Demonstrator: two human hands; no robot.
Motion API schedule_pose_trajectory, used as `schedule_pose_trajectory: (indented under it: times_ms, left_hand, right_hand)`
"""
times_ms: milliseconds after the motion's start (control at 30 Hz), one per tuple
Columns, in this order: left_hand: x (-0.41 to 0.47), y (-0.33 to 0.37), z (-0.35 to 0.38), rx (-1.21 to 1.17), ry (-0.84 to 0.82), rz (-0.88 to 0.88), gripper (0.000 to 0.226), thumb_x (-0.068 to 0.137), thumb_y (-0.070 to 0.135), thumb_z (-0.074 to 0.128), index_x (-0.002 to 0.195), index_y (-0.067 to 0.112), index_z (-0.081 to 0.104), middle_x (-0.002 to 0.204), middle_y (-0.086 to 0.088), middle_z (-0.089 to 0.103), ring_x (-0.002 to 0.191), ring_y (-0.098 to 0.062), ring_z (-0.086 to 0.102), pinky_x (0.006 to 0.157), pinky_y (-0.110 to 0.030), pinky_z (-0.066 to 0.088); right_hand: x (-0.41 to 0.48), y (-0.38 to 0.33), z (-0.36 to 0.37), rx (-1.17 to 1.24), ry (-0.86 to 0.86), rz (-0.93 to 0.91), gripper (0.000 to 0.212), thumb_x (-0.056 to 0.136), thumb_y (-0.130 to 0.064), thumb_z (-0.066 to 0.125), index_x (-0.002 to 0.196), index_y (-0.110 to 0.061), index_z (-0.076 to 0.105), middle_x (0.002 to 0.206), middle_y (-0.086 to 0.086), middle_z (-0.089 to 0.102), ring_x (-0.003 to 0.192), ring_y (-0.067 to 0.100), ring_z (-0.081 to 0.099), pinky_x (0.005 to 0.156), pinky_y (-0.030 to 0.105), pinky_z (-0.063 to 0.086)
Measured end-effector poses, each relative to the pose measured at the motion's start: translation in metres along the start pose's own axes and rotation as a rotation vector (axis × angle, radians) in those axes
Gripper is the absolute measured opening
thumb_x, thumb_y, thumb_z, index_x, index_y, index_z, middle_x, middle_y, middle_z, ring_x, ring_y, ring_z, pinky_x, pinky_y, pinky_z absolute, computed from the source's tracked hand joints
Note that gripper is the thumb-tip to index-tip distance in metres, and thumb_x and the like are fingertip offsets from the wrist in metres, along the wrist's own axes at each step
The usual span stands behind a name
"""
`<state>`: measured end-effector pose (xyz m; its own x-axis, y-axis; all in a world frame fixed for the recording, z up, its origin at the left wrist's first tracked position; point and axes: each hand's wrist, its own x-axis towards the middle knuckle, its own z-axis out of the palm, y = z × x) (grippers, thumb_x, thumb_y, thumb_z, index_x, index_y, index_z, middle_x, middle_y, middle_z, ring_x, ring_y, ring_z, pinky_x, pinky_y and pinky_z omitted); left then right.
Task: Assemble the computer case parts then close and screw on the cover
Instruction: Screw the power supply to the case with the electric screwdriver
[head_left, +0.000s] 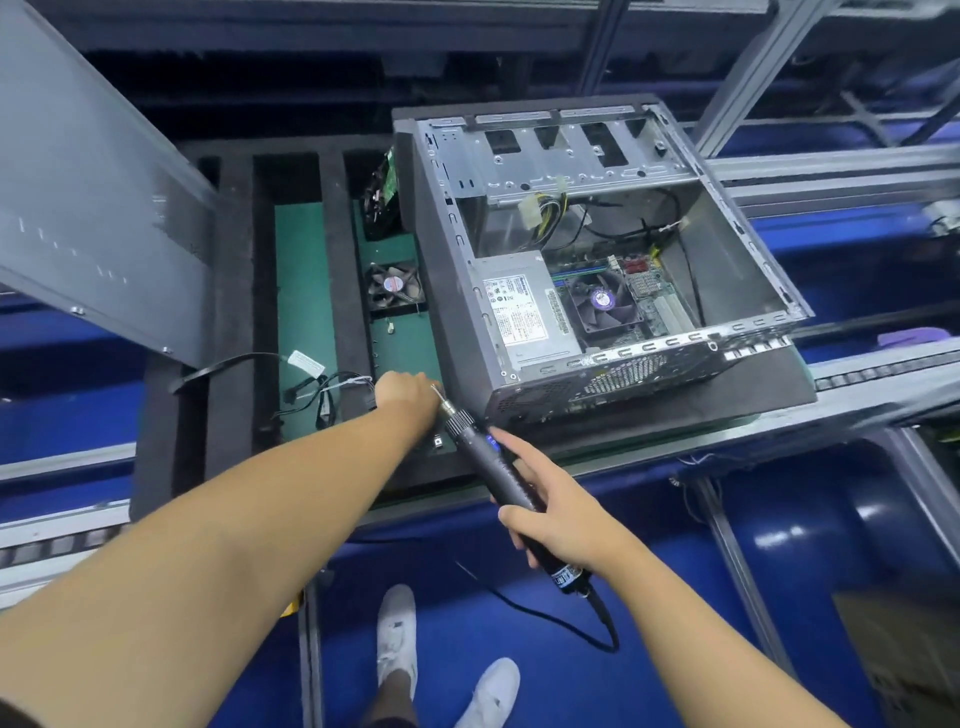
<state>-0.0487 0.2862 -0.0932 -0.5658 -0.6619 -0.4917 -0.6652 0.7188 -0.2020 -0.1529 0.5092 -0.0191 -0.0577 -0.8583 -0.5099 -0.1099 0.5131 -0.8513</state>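
Although cut off at the left frame edge, one cover panel (93, 197) is seen tilted, apart from the one open case (597, 260) on the foam tray (234, 312). One fan (395, 288) lies in a tray slot beside the case. One screwdriver (480, 452) is gripped by the right hand (556, 514); fingers of the left hand (405, 397) are hidden at its tip, grip undetermined.

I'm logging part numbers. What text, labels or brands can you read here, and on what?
Nothing is sharp enough to quote.
White label on the silver power supply box, inside the open grey computer case: too small.
Round sticker on the loose black fan: blurred.
White paper tag on the green mat: blurred.
White print on the black electric screwdriver in the right hand: unreadable.
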Motion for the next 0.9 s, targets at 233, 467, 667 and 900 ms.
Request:
schedule_pose_trajectory:
  times_ms: [233,467,667,900]
  left_hand:
    - [0.003,0.003,0.005,0.020,0.036,0.014,0.029,0.090,0.005,0.050,0.109,0.021,0.066,0.114,0.000,0.069,0.102,-0.025,0.069,0.068,-0.028,0.042]
    - [-0.003,-0.006,-0.017,-0.268,0.067,-0.075,0.024,0.085,-0.002,0.057,0.105,0.007,0.067,0.110,-0.011,0.065,0.101,-0.036,0.067,0.074,-0.036,0.049]
    - [-0.027,-0.044,-0.050,-1.413,0.198,-0.256,0.009,0.081,-0.001,0.063,0.079,0.008,0.065,0.076,-0.010,0.066,0.065,-0.024,0.062,0.069,-0.030,0.059]
    - [-0.090,-0.040,-0.047,-2.460,0.021,-0.232,0.025,0.094,-0.005,0.056,0.118,0.000,0.064,0.087,-0.008,0.071,0.077,-0.013,0.067,0.064,-0.022,0.058]
  right_hand:
    - [0.003,0.001,-0.001,-0.006,-0.006,-0.002,0.083,0.087,-0.016,0.062,0.142,-0.071,0.033,0.131,0.009,0.048,0.066,0.022,0.063,0.060,0.042,0.061]
    - [-0.002,0.002,0.000,0.008,-0.001,-0.015,0.083,0.086,-0.017,0.062,0.140,-0.073,0.033,0.144,0.015,0.048,0.066,0.022,0.063,0.058,0.036,0.059]
    - [-0.013,-0.005,0.006,0.074,0.015,-0.081,0.082,0.085,-0.015,0.061,0.143,-0.067,0.035,0.121,0.009,0.059,0.066,0.023,0.061,0.056,0.037,0.057]
    - [-0.025,-0.022,0.014,0.087,0.015,-0.180,0.086,0.087,-0.012,0.063,0.154,-0.053,0.029,0.108,0.007,0.063,0.065,0.021,0.060,0.052,0.035,0.054]
